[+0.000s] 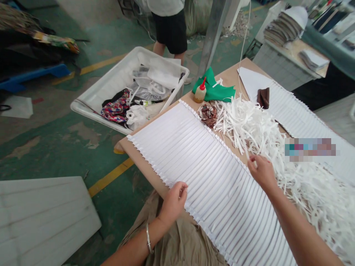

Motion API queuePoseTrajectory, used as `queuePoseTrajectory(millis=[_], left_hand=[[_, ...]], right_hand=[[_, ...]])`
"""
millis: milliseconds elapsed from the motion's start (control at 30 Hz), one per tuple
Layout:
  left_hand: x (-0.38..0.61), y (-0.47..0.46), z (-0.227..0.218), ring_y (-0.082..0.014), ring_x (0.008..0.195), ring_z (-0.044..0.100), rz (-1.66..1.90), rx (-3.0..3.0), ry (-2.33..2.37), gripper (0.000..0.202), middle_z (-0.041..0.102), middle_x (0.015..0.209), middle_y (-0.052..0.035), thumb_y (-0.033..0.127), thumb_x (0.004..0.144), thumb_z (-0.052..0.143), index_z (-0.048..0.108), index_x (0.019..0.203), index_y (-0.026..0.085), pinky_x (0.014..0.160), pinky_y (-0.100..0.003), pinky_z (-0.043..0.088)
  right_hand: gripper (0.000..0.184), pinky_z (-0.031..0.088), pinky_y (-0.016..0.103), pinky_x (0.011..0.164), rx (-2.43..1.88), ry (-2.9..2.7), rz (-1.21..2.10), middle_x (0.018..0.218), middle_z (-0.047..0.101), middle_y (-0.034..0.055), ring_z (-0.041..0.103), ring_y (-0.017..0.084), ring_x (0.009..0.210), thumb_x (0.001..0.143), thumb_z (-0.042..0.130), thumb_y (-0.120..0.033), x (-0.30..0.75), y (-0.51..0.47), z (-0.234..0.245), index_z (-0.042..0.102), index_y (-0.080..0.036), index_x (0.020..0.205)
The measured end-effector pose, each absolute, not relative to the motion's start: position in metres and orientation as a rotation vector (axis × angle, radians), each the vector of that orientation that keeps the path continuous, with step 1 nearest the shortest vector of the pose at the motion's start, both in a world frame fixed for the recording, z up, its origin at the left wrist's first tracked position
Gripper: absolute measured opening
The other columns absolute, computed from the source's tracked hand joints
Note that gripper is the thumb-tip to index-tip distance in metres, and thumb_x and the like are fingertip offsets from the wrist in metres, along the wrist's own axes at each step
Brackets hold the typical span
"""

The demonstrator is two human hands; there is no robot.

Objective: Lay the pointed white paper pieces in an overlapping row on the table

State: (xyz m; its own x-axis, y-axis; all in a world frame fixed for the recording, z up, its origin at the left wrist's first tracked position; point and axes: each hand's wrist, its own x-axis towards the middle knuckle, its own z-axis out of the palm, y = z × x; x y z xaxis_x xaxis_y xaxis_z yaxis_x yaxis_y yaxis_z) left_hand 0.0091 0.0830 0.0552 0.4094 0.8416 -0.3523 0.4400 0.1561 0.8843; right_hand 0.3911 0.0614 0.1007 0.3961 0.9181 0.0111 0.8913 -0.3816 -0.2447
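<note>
The right hand (262, 173) pinches something its fingers hide. The left hand (173, 204) curls on the pleated white sheet (205, 173), its grip unclear.

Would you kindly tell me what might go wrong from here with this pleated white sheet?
The pleated white sheet seems to run past the edge of the wooden board toward the lap, so it might slip under the left hand. White paper strips near the right hand could snag the pleats. The glue bottle, upright on green fabric, might get knocked over.
</note>
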Motion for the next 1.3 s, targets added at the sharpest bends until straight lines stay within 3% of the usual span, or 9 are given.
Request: queuePoseTrajectory(millis=[67,133,167,233,367,567,833,1033,1300], left_hand=[[0.033,0.08,0.079,-0.0196,0.096,0.065,0.448,1.601,0.991,0.026,0.067,0.109,-0.0088,0.024,0.093,0.045,0.064,0.11,0.02,0.087,-0.034,0.053],[0.055,0.076,0.101,-0.0206,0.122,0.057,0.455,1.691,0.756,0.038,0.059,0.134,-0.0092,0.021,0.094,0.043,0.059,0.129,0.023,0.104,-0.034,0.047],[0.063,0.074,0.108,-0.0208,0.125,0.056,0.429,1.711,0.683,0.041,0.058,0.137,-0.0089,0.021,0.094,0.043,0.057,0.133,0.023,0.106,-0.034,0.045],[0.068,0.072,0.115,-0.0218,0.114,0.062,0.334,1.712,0.648,0.034,0.067,0.124,-0.0088,0.025,0.094,0.046,0.064,0.123,0.021,0.099,-0.033,0.048],[0.033,0.076,0.097,-0.0179,0.075,0.062,0.249,1.589,0.862,0.026,0.069,0.077,-0.0039,0.033,0.091,0.051,0.07,0.081,0.017,0.068,-0.027,0.047],[-0.034,0.072,0.057,-0.0128,0.052,0.052,0.263,1.275,1.14,0.028,0.056,0.055,0.0024,0.036,0.088,0.052,0.069,0.083,0.014,0.053,-0.023,0.037],[-0.041,0.072,0.016,-0.0108,0.043,0.052,0.373,1.046,1.347,0.022,0.058,0.058,0.0037,0.036,0.085,0.057,0.061,0.077,0.016,0.047,-0.023,0.038],[-0.023,0.083,0.001,-0.01,0.041,0.051,0.398,1.014,1.416,0.014,0.06,0.058,0.0035,0.027,0.086,0.055,0.058,0.075,0.018,0.043,-0.021,0.037],[-0.005,0.089,-0.006,-0.0093,0.043,0.055,0.379,1.023,1.49,0.011,0.065,0.06,0.0018,0.021,0.087,0.051,0.056,0.078,0.018,0.046,-0.02,0.039]], right_hand=[[0.021,0.043,0.034,0.069,-2.47,-1.799,0.61,0.078,0.068,0.0041,0.063,0.023,0.072,0.092,0.047,-0.038,0.357,0.028,0.125,0.06,-0.024,0.084],[0.023,0.042,0.031,0.067,-2.268,-1.958,1.059,0.075,0.068,0.0027,0.063,0.02,0.07,0.096,0.044,-0.036,0.315,0.01,0.146,0.059,-0.024,0.084],[0.023,0.043,0.03,0.068,-2.162,-1.987,1.177,0.077,0.069,0.0032,0.064,0.02,0.072,0.096,0.043,-0.035,0.296,0.006,0.155,0.06,-0.024,0.085],[0.022,0.045,0.029,0.071,-2.024,-1.982,1.297,0.082,0.071,0.0041,0.066,0.02,0.078,0.096,0.045,-0.035,0.272,0.006,0.168,0.062,-0.023,0.089],[0.022,0.045,0.028,0.069,-2.033,-1.883,1.37,0.081,0.072,0.0021,0.065,0.018,0.074,0.095,0.051,-0.039,0.276,0.022,0.173,0.064,-0.023,0.089],[0.028,0.044,0.028,0.066,-1.994,-1.905,1.422,0.075,0.069,0.0012,0.062,0.017,0.069,0.093,0.051,-0.045,0.293,0.055,0.137,0.064,-0.022,0.085],[0.03,0.046,0.028,0.063,-2.157,-1.859,1.335,0.064,0.065,0.0007,0.062,0.017,0.065,0.085,0.057,-0.05,0.324,0.105,0.088,0.066,-0.021,0.08],[0.03,0.047,0.028,0.064,-2.259,-1.84,1.245,0.069,0.071,0.002,0.065,0.018,0.067,0.082,0.059,-0.049,0.357,0.143,0.077,0.068,-0.02,0.087],[0.028,0.043,0.028,0.056,-2.322,-1.784,1.004,0.067,0.072,0.0042,0.058,0.015,0.056,0.083,0.061,-0.046,0.37,0.181,0.063,0.07,-0.019,0.083]])
